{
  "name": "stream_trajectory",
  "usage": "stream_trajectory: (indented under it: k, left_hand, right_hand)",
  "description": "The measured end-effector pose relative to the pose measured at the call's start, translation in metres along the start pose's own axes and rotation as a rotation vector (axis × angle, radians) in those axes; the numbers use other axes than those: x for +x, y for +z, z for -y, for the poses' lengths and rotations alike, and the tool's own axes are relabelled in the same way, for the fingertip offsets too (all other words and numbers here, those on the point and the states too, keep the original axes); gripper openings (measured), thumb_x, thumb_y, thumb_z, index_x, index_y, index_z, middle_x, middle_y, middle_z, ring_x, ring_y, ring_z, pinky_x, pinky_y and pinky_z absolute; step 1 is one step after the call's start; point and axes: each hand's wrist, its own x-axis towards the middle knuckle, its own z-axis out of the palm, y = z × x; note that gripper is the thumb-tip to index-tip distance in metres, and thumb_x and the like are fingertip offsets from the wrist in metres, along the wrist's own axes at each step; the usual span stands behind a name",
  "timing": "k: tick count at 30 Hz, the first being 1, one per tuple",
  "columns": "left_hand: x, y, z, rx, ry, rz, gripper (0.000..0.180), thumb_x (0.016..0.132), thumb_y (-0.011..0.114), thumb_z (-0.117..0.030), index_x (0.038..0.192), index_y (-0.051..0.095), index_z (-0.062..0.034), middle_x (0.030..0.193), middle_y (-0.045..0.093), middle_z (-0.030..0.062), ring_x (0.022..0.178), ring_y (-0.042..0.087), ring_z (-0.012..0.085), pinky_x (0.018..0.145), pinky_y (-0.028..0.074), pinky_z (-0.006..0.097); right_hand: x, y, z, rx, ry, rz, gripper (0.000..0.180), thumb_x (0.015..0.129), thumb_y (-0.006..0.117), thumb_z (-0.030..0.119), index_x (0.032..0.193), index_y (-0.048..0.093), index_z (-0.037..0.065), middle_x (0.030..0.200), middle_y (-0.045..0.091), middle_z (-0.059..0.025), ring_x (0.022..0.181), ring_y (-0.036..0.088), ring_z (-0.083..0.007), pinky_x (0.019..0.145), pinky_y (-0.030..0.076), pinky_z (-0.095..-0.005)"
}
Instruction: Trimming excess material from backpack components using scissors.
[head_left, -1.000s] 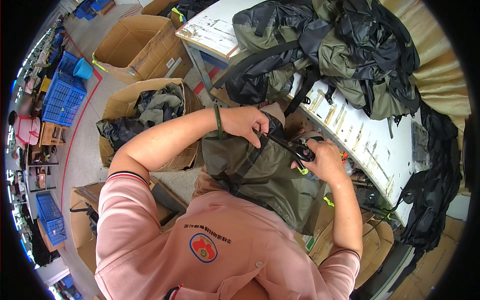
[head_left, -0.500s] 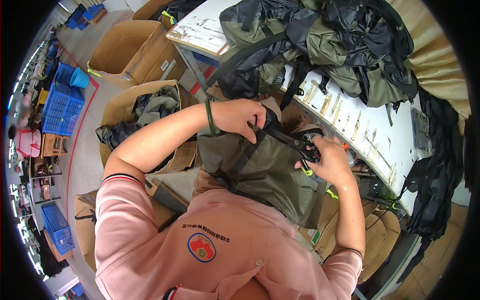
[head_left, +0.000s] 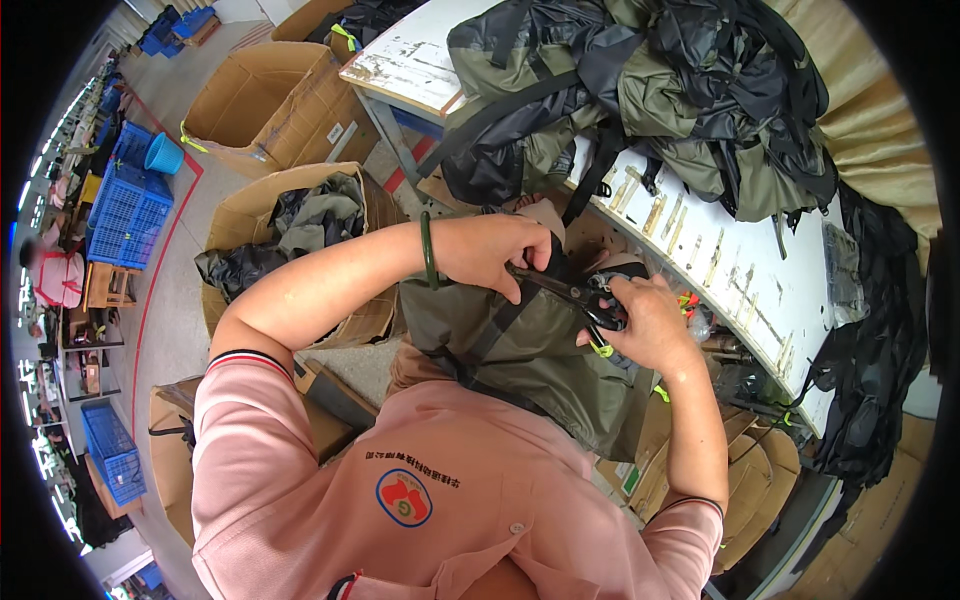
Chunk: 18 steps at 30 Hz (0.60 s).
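Observation:
An olive-green bag (head_left: 545, 360) with black straps lies across my lap. My left hand (head_left: 495, 250), a dark green bangle (head_left: 429, 250) on its wrist, pinches the bag's upper black edge between thumb and fingers. My right hand (head_left: 645, 318) is closed round the black handles of a pair of scissors (head_left: 570, 290). The blades point left, with their tips right beside my left fingertips at the edge. Whether the blades have fabric between them, I cannot make out. Something yellow-green (head_left: 602, 346) hangs below the right hand.
A worn white table (head_left: 700, 245) stands ahead on the right, piled with green and black bags (head_left: 640, 100). Cardboard boxes (head_left: 260, 105) stand to the left, one holding similar fabric (head_left: 315, 220). Black straps (head_left: 865, 340) hang off the table's right end. Blue crates (head_left: 128, 215) are at far left.
My right hand and the scissors have moved slightly left, bringing the blades up to my left fingers. The left hand has shifted a little right and down, still pinching the edge.

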Motion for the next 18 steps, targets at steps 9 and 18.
stream_trajectory:
  k: [9, 18]
  left_hand:
    - [-0.002, -0.001, 0.007, -0.011, 0.019, 0.000, 0.044, 0.068, 0.078, -0.005, 0.103, 0.051, -0.0057, 0.097, 0.053, 0.0072, 0.087, 0.055, 0.0190, 0.073, 0.047, 0.030]
    - [0.004, -0.009, 0.009, 0.392, 0.149, -0.360, 0.039, 0.068, 0.075, -0.005, 0.100, 0.053, -0.0036, 0.105, 0.054, 0.0126, 0.102, 0.052, 0.0324, 0.088, 0.043, 0.037]
  right_hand:
    - [-0.016, 0.006, -0.008, 0.023, 0.099, -0.016, 0.045, 0.059, 0.085, 0.034, 0.071, 0.054, 0.004, 0.066, 0.057, -0.0116, 0.063, 0.053, -0.0327, 0.070, 0.040, -0.0360]
    - [-0.096, 0.007, -0.045, 0.304, 0.454, 0.004, 0.037, 0.069, 0.082, 0.013, 0.077, 0.048, -0.001, 0.066, 0.045, -0.0085, 0.064, 0.036, -0.0145, 0.059, 0.041, -0.0298]
